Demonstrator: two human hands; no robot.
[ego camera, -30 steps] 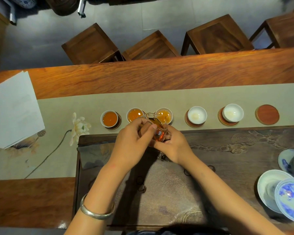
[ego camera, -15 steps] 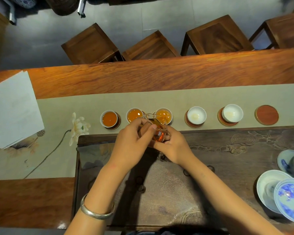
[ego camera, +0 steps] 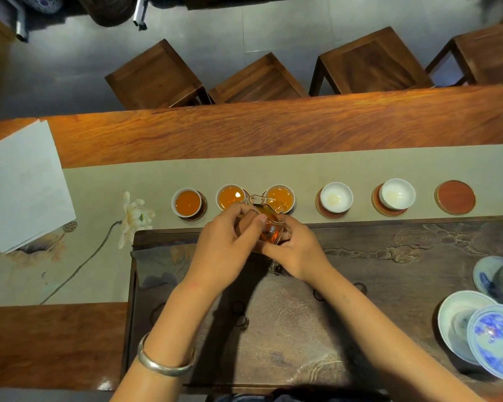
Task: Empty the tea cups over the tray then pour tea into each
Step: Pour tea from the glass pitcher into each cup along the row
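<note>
Pitcher | glass, fragile, slippery, light | left hand and right hand both pinch its sides | third cup

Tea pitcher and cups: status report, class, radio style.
Left hand and right hand both grip glass pitcher, tipped over third cup. Three cups hold tea; fourth cup and fifth cup unfilled. Nothing blocking.

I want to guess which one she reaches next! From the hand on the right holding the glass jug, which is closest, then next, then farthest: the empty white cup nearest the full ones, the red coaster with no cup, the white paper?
Measured from the right hand:
1. The empty white cup, just up and right.
2. The bare red coaster, end of the row, far right.
3. The white paper, far left.
</note>
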